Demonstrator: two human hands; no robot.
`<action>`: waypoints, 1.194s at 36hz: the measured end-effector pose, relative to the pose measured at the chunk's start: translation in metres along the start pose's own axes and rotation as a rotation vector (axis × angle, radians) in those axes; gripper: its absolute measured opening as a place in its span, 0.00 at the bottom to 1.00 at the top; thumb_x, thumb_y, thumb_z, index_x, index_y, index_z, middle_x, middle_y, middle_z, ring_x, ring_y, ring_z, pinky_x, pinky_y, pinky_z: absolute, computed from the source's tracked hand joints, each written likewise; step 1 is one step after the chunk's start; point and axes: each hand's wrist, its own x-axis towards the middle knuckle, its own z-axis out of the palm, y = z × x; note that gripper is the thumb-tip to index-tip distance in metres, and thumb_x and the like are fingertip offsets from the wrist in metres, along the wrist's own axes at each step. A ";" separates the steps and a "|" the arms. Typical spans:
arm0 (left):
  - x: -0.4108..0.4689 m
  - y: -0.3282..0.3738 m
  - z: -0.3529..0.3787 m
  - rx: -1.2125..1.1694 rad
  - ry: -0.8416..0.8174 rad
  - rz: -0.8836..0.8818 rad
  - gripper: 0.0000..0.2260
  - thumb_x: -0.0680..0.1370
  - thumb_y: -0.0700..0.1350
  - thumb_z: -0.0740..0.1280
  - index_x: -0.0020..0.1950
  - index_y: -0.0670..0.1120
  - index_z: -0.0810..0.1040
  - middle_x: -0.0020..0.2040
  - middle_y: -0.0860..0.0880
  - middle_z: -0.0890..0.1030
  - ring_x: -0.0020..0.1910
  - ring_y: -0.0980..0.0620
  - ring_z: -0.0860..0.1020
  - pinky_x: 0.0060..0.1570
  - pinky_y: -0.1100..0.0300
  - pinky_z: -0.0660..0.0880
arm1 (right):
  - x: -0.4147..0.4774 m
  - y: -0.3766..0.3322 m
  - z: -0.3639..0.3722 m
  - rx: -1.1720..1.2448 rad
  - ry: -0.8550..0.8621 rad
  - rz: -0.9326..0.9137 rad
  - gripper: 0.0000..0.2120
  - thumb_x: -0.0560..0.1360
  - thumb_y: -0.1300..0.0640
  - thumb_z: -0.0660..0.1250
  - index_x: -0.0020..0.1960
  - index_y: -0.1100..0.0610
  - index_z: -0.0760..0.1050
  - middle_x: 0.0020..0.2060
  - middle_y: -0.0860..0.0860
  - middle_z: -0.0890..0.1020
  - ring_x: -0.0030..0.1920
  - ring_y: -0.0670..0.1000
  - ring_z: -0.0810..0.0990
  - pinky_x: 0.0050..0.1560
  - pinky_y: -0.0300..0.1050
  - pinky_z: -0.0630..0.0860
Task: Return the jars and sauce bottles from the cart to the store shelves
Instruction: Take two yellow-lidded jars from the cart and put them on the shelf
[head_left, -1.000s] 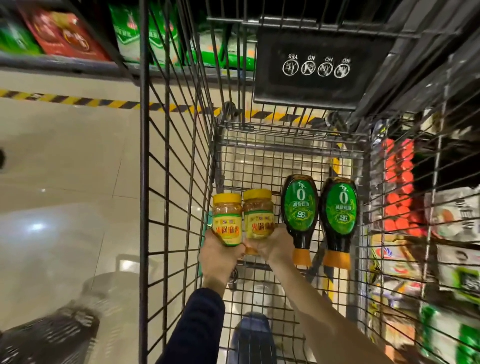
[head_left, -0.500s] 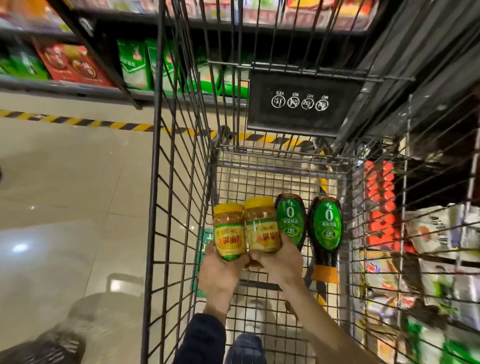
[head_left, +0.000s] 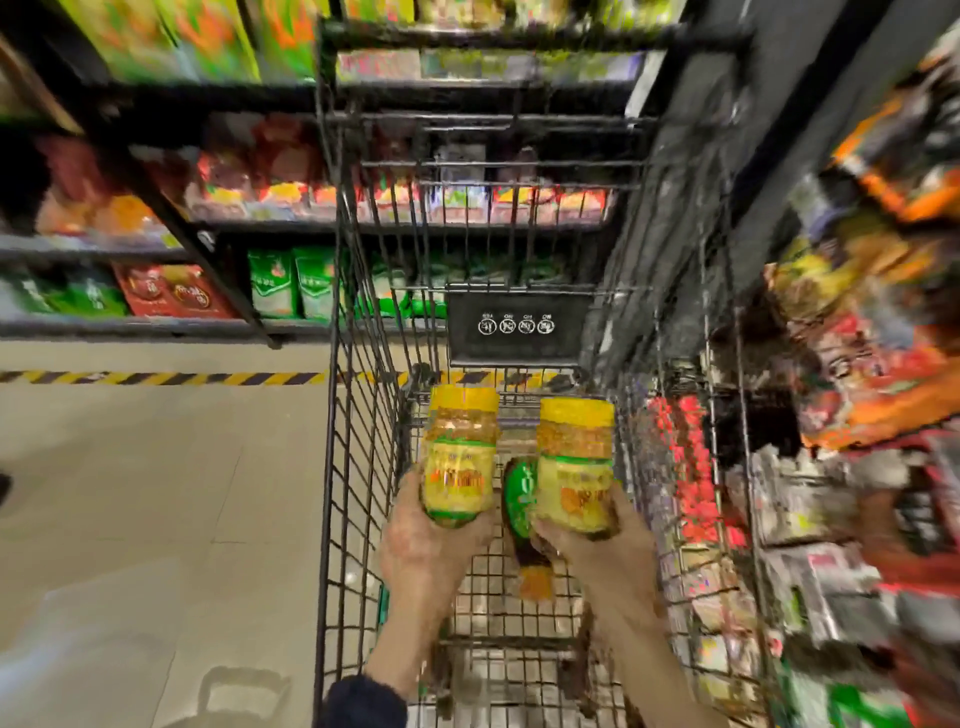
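The left hand (head_left: 426, 551) is wrapped around the bottom of a round jar with a yellow lid and yellow label (head_left: 460, 457); the right hand (head_left: 597, 540) holds a second yellow-lidded jar (head_left: 574, 467) the same way; both jars stand up straight, side by side, with a small gap between them. They are up inside the black wire shopping cart (head_left: 358, 467); below them, on the cart floor, lies a dark sauce bottle with a green label and orange cap (head_left: 522, 512); I cannot tell if another bottle is hidden behind the right jar.

The step looks like lifting the jars out; it should go best with the jars kept upright, the fingers low and tight, and both raised straight up until they pass the top wires. The cart walls are close on each side, so there is little room to swing; the black sign plate (head_left: 519, 327) hangs ahead. The store shelves (head_left: 156, 327) with bags stand past the cart; the picture is blurry, most of all on the right.
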 end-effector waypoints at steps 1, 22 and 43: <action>-0.005 0.007 -0.005 -0.030 -0.008 0.006 0.29 0.60 0.55 0.78 0.57 0.55 0.70 0.44 0.57 0.81 0.43 0.57 0.79 0.42 0.59 0.77 | -0.006 -0.005 -0.008 0.031 0.012 -0.041 0.32 0.49 0.48 0.80 0.51 0.43 0.77 0.44 0.49 0.84 0.45 0.53 0.83 0.47 0.54 0.80; -0.205 0.160 -0.101 -0.135 0.108 0.542 0.34 0.62 0.48 0.79 0.65 0.50 0.70 0.49 0.55 0.77 0.48 0.55 0.75 0.51 0.60 0.69 | -0.201 -0.132 -0.203 0.092 0.350 -0.593 0.26 0.56 0.57 0.81 0.50 0.48 0.75 0.39 0.41 0.81 0.39 0.43 0.80 0.42 0.30 0.72; -0.386 0.243 -0.111 -0.425 -0.261 1.016 0.40 0.56 0.56 0.79 0.65 0.50 0.70 0.52 0.56 0.78 0.51 0.56 0.78 0.58 0.48 0.75 | -0.430 -0.138 -0.334 0.117 0.959 -0.781 0.25 0.59 0.52 0.80 0.46 0.37 0.69 0.42 0.32 0.76 0.42 0.28 0.75 0.40 0.22 0.70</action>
